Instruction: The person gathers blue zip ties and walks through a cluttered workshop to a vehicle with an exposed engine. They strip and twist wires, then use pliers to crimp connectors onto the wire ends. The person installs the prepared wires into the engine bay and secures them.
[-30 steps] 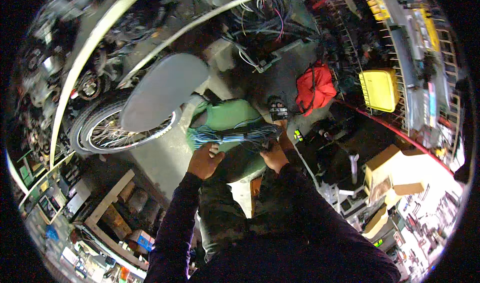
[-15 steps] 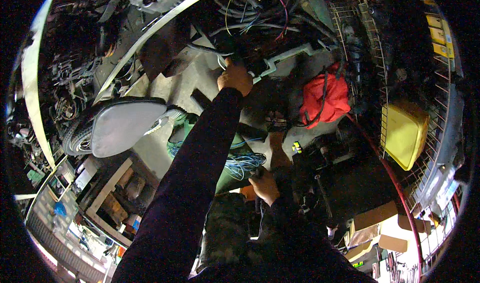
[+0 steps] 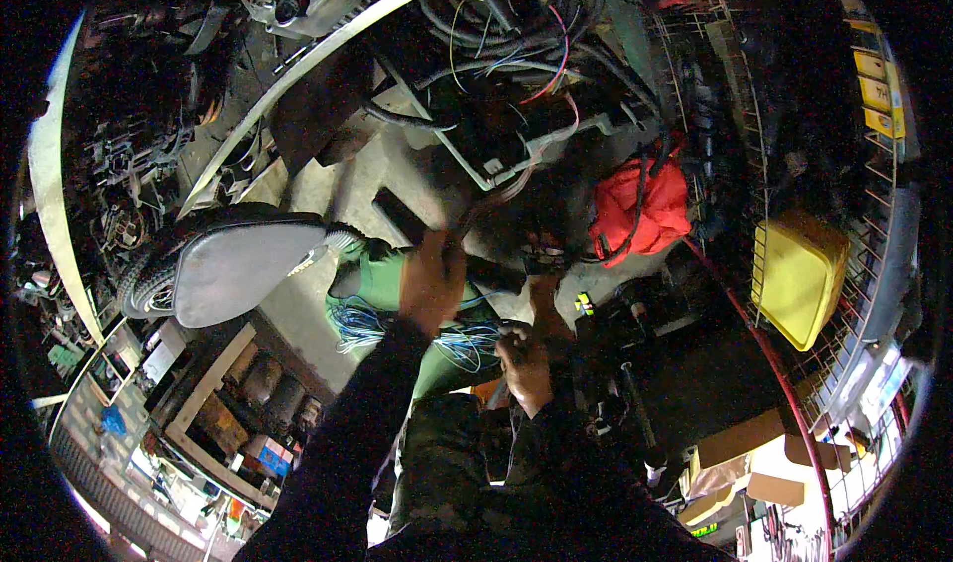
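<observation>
My left hand (image 3: 434, 282) is closed and slightly blurred, above a green piece (image 3: 382, 276) in front of me. A thin bundle of wires (image 3: 504, 191) runs from its fingers to a dark heap of cable (image 3: 496, 41) at the far side. Below the hand lies a loose tangle of blue and white wires (image 3: 467, 347) on the green piece. My right hand (image 3: 526, 371) is closed close to my lap, at the right end of that tangle. What its fingers grip is mostly hidden.
A grey padded seat (image 3: 248, 264) with a wheel beneath is at the left. At the right are a red cloth bag (image 3: 643, 210), a yellow tray (image 3: 802, 284) on a wire rack and a cardboard box (image 3: 740, 443). A pale curved bar (image 3: 328, 51) crosses the far left.
My left hand has come back from the far cable heap toward me, drawing wires along with it. The right hand has stayed near the tangle.
</observation>
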`<control>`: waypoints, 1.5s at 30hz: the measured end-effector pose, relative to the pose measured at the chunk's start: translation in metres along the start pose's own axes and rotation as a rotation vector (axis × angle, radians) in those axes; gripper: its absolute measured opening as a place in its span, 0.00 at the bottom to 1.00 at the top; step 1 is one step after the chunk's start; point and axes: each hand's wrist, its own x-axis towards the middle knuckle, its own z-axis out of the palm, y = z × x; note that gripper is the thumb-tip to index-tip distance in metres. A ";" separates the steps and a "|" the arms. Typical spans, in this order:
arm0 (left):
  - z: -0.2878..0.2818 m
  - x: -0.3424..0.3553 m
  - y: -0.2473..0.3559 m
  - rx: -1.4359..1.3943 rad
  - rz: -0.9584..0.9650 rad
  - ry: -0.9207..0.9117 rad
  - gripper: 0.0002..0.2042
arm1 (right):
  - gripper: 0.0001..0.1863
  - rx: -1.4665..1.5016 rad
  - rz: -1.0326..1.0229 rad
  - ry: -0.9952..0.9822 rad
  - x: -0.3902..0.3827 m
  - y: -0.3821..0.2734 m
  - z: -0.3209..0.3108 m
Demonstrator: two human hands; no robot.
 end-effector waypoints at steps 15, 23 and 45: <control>-0.044 0.085 0.066 0.114 0.068 -0.500 0.16 | 0.12 0.327 0.508 -0.172 0.002 0.016 -0.021; 0.089 0.283 0.029 0.372 -0.008 0.079 0.20 | 0.15 0.127 0.423 -0.213 0.008 -0.051 -0.040; -0.081 0.085 0.024 -0.331 0.019 0.215 0.09 | 0.13 0.312 0.333 -0.048 0.008 -0.047 -0.028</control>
